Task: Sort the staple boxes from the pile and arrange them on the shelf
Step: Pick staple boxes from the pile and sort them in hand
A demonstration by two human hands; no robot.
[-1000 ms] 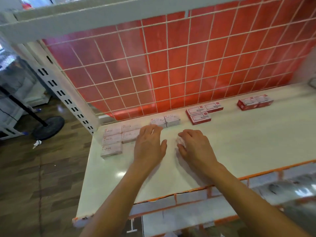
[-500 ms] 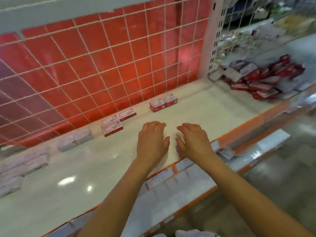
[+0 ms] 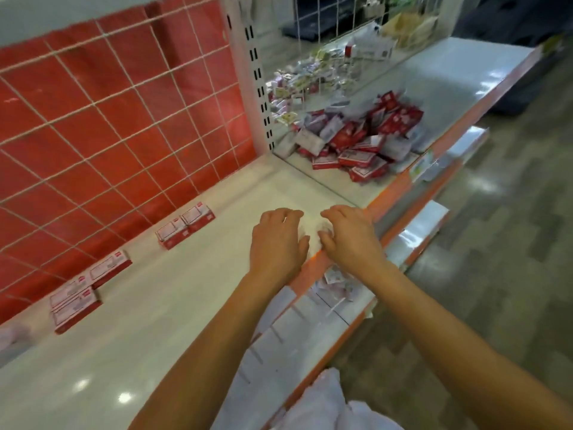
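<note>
At the centre, the left hand [image 3: 277, 243] and right hand [image 3: 350, 237] lie palm down with their fingertips tucked out of sight. Whether either grips anything cannot be told, and the pale patch between them is too smeared to name. Toward 1 o'clock the pile of staple boxes [image 3: 356, 144] is motion-blurred, its print unreadable and its lower boxes buried, and the packets [image 3: 310, 79] farther back are too small to identify. A pale box [image 3: 11, 335] at 9 o'clock and white cloth [image 3: 322, 401] at 6 o'clock are cut off by the edges.
</note>
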